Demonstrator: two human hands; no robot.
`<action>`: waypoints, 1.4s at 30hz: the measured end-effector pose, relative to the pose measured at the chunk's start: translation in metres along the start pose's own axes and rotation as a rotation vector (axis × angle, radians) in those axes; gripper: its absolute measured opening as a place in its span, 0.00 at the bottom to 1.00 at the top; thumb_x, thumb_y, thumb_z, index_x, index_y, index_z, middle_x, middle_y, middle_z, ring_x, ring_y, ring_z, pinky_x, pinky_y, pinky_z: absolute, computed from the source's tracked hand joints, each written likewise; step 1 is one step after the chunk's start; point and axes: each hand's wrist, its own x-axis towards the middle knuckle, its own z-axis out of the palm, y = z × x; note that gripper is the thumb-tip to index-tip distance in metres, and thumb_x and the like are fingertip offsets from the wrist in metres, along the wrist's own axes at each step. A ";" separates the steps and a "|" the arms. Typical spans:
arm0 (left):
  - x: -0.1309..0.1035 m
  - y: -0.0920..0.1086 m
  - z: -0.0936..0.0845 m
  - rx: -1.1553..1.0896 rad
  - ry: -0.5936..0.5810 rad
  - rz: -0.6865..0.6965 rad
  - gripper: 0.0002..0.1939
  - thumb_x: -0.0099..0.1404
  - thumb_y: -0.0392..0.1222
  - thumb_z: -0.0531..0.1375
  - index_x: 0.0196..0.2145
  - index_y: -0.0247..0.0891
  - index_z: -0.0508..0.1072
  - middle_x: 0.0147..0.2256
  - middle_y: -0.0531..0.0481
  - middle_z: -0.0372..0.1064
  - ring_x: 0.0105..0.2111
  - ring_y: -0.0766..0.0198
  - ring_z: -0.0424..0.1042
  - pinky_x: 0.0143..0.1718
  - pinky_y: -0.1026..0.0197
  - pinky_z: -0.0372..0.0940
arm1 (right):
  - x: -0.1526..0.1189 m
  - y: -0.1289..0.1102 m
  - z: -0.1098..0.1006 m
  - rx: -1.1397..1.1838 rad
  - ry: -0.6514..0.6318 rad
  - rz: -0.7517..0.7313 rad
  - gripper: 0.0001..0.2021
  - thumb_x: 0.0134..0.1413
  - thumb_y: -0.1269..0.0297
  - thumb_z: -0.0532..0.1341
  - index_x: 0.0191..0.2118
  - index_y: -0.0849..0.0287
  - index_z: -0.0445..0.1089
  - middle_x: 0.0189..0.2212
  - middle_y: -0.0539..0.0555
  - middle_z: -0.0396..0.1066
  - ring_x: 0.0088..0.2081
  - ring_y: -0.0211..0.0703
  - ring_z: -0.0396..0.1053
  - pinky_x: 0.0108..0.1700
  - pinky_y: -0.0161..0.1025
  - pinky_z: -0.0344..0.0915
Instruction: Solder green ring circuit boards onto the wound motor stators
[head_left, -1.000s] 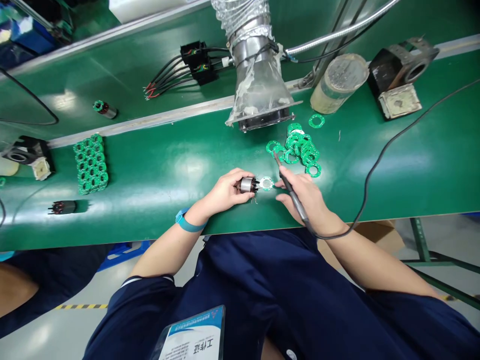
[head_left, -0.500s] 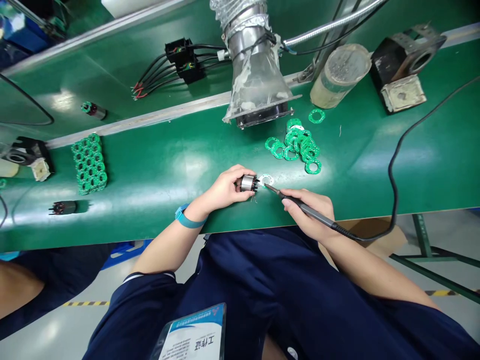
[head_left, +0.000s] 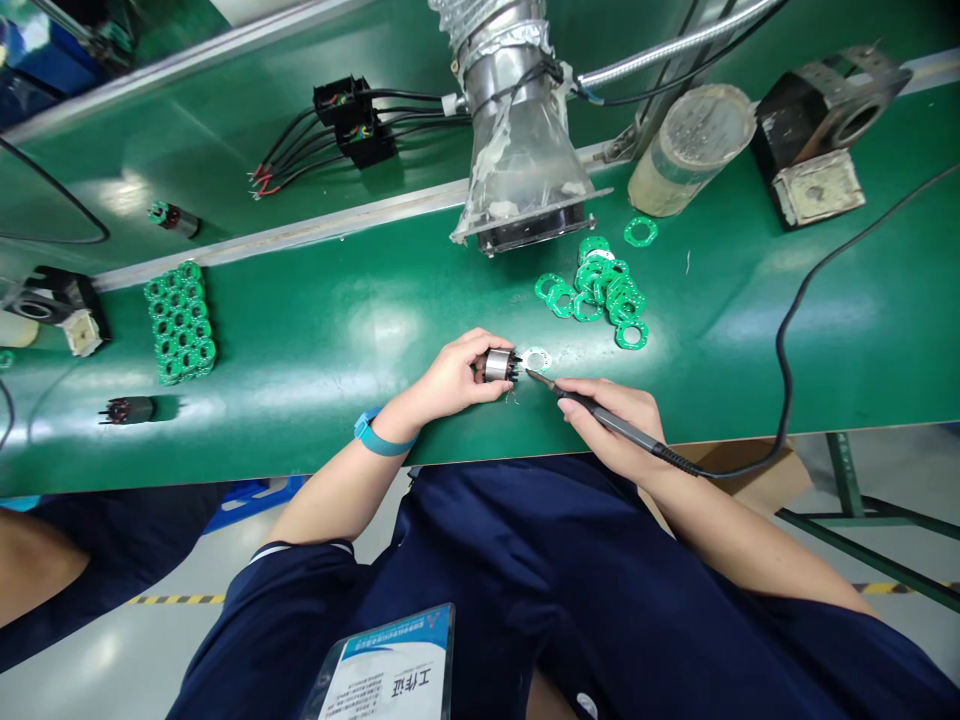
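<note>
Between the thumb and fingers of my left hand [head_left: 459, 376] is a motor stator [head_left: 498, 366], a silver cylinder with dark ends, lying on its side. Thin wire ends stick out near its lower edge. My right hand [head_left: 619, 415] grips a soldering iron [head_left: 611, 417] like a pen, its tip pointing left, close to the stator's right end. Whether the tip touches the stator I cannot tell. A whitish ring-shaped board [head_left: 537, 359] lies on the bench just right of the stator, above the iron's tip.
Loose green ring boards [head_left: 600, 283] lie beyond my hands, under a fume extraction hood [head_left: 525, 180]. A cylindrical jar [head_left: 694, 150] and a soldering iron stand [head_left: 825, 140] are back right. At left are a stack of green boards [head_left: 180, 320] and another stator [head_left: 127, 410]. The iron's cable [head_left: 784, 350] curves right.
The iron's tip has shifted slightly left and down, from the whitish ring toward the stator's end. My left hand still holds the stator; the view has moved a little.
</note>
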 end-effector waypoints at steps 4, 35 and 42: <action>0.000 0.000 0.000 0.005 0.000 -0.004 0.23 0.61 0.45 0.70 0.53 0.39 0.74 0.47 0.43 0.72 0.44 0.58 0.73 0.46 0.54 0.70 | 0.000 -0.001 0.000 -0.005 -0.001 0.000 0.11 0.63 0.62 0.65 0.50 0.53 0.78 0.35 0.52 0.82 0.31 0.41 0.78 0.39 0.42 0.76; 0.002 0.002 0.000 0.030 -0.002 -0.004 0.22 0.59 0.43 0.70 0.50 0.38 0.75 0.46 0.43 0.72 0.43 0.58 0.74 0.44 0.56 0.70 | -0.008 0.015 -0.008 0.160 0.168 0.102 0.19 0.66 0.56 0.63 0.59 0.53 0.73 0.40 0.54 0.82 0.38 0.47 0.82 0.46 0.47 0.80; -0.002 -0.002 0.004 0.009 0.049 -0.015 0.22 0.59 0.46 0.72 0.49 0.38 0.75 0.45 0.43 0.73 0.41 0.59 0.74 0.42 0.56 0.71 | -0.008 0.020 -0.007 0.063 0.174 -0.009 0.24 0.69 0.58 0.59 0.68 0.49 0.64 0.31 0.48 0.80 0.32 0.43 0.80 0.41 0.45 0.80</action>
